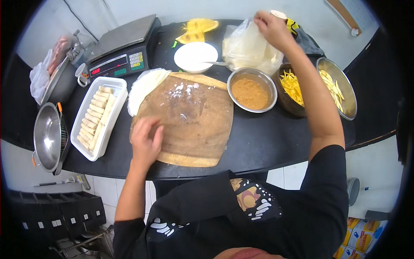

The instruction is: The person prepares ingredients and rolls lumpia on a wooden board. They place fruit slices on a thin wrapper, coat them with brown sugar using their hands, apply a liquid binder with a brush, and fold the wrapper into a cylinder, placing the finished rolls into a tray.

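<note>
My left hand [146, 138] hovers over the left edge of a wooden board [194, 129], thumb and fingers apart, holding nothing. White powder is scattered on the board's upper part. A stack of thin pale wrappers [147, 87] overlaps its upper left corner. At the back right, my right hand [273, 30] has its fingers closed at the top of a clear plastic bag [239, 48] with pale contents. Below the bag sits a metal bowl of brown granules [250, 94]. On the left, a white plastic tray [108, 136] holds several rolled wrappers [93, 113].
A digital scale [121, 42] stands at the back left near a mug [82, 75]. A white bowl [196, 53] with a spoon is behind the board. Yellow strips [291, 85] fill a dark bowl beside a steel bowl [351, 103]. A metal pan [47, 136] stands far left.
</note>
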Demonstrator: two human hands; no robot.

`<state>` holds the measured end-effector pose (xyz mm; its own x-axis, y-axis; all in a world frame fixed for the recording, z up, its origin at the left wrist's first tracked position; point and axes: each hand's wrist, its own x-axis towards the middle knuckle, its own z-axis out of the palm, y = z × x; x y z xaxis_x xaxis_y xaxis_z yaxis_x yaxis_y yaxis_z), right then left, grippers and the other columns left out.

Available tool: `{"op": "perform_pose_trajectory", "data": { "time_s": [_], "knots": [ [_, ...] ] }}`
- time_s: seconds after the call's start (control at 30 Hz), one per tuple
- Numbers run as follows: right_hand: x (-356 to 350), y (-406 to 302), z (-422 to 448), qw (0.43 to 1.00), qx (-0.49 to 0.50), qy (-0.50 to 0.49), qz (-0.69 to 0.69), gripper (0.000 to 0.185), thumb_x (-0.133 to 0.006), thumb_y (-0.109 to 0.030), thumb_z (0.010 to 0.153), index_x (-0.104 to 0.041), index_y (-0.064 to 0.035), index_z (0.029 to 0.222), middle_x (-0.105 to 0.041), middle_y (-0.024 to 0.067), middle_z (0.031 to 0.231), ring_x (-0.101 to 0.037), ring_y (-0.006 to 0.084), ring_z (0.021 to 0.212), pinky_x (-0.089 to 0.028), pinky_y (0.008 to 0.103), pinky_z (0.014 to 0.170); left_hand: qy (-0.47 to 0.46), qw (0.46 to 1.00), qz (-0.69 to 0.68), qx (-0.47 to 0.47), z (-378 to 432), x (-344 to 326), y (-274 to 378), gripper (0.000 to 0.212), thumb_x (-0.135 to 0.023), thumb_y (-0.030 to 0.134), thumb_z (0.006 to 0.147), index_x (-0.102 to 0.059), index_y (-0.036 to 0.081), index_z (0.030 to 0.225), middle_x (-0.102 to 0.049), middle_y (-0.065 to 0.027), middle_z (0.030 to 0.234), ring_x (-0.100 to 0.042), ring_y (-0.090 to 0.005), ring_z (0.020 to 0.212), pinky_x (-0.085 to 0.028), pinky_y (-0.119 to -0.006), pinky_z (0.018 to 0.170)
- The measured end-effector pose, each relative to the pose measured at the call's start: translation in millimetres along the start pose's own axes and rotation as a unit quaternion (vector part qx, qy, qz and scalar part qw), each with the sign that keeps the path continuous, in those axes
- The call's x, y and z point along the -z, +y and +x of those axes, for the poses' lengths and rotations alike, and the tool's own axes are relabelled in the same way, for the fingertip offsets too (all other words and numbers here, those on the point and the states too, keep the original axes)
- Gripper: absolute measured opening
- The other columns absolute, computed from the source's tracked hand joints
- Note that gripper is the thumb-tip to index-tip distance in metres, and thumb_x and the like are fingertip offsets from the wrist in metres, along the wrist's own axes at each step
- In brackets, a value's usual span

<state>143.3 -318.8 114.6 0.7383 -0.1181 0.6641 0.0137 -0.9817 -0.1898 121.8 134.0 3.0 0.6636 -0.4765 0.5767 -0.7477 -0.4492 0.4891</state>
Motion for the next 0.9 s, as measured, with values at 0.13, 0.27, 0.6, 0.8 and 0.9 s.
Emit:
{"op": "perform_pose_trajectory", "data": {
  "time_s": [0.13,0.27,0.6,0.8,0.9],
  "knots": [
    [66,-91,5,0.991,0.036,-0.037,0.124,0.014,-0.060,-0.014,0.091,-0.063,-0.0042,0.101,-0.063,0.0088,0.075,-0.059,0.0143,0.069,-0.048,0.0296,0.066,-0.016,0.989,-0.132,-0.067,80,-4,38,0.060,-0.076,0.014,0.076,-0.052,0.003,0.129,-0.063,-0.0144,0.115,-0.061,-0.0240,0.108,-0.046,-0.035,0.094],
    [90,-153,-4,0.958,0.095,-0.135,0.236,0.008,-0.062,-0.010,0.092,-0.064,-0.0037,0.096,-0.060,0.0050,0.067,-0.055,0.0103,0.062,-0.045,0.0261,0.059,-0.003,0.960,-0.255,-0.113,152,-5,76,0.079,-0.082,0.024,0.072,-0.043,0.002,0.137,-0.058,-0.0160,0.123,-0.057,-0.0235,0.112,-0.044,-0.036,0.098],
    [66,-151,-35,0.914,0.077,-0.257,0.305,0.031,-0.076,-0.015,0.081,-0.059,-0.0041,0.104,-0.051,-0.0046,0.066,-0.047,0.0035,0.062,-0.038,0.0216,0.056,-0.295,0.899,-0.324,0.020,172,24,50,0.015,-0.072,0.004,0.075,-0.066,0.003,0.089,-0.066,0.0012,0.086,-0.061,-0.0058,0.080,-0.048,-0.021,0.076],
    [39,-135,-37,0.875,-0.003,-0.313,0.369,0.016,-0.068,-0.012,0.085,-0.062,-0.0011,0.095,-0.060,-0.0018,0.077,-0.055,0.0051,0.074,-0.045,0.0217,0.069,-0.227,0.917,-0.314,0.094,173,48,36,0.018,-0.064,0.020,0.092,-0.067,0.002,0.095,-0.068,-0.0021,0.087,-0.063,-0.0080,0.074,-0.052,-0.025,0.070],
    [25,-146,-33,0.843,-0.036,-0.245,0.477,0.015,-0.066,-0.013,0.087,-0.064,-0.0002,0.094,-0.061,-0.0019,0.080,-0.057,0.0057,0.077,-0.046,0.0226,0.073,-0.227,0.831,-0.477,0.173,165,43,8,0.024,-0.061,0.023,0.095,-0.066,0.001,0.102,-0.070,-0.0047,0.094,-0.066,-0.0107,0.082,-0.054,-0.027,0.078]
  ]
}}
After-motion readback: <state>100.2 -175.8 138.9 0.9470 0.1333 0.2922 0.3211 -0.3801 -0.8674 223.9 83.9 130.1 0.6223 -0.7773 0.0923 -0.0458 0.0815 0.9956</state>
